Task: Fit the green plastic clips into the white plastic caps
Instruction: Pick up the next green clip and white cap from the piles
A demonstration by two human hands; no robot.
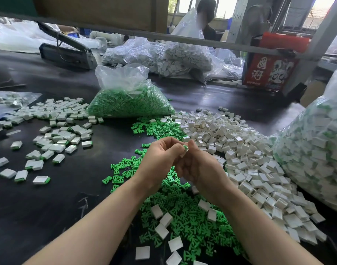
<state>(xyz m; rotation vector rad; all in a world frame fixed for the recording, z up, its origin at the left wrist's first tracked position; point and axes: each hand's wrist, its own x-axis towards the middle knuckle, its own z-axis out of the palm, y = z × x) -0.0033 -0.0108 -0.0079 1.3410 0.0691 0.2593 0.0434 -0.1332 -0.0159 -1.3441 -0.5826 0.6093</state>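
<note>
Roughly midway: assembled caps (55, 134) litter the table's (49, 197) left side, while loose green clips (183, 207) and white caps (246, 159) remain heaped. Left hand (160, 159) and right hand (198, 169) together pinch one clip-and-cap piece (185, 148).

Lighting: daylight, bright, from the windows (224, 6) at the far side; I log them as blown out to near white. Glare: pale sheen on the dark table (58, 188) at far left and centre; specular glints on the clear bags (125, 77). Shadows: soft, short, falling toward me under the piles. Focus: near and middle ground sharp; I read the far background as softer, and one figure's face there is blurred. Distortion: wide-angle bowing, the overhead bar (164, 36) curving, far-right post (316, 35) leaning. Exposure: even across my forearms.
</note>
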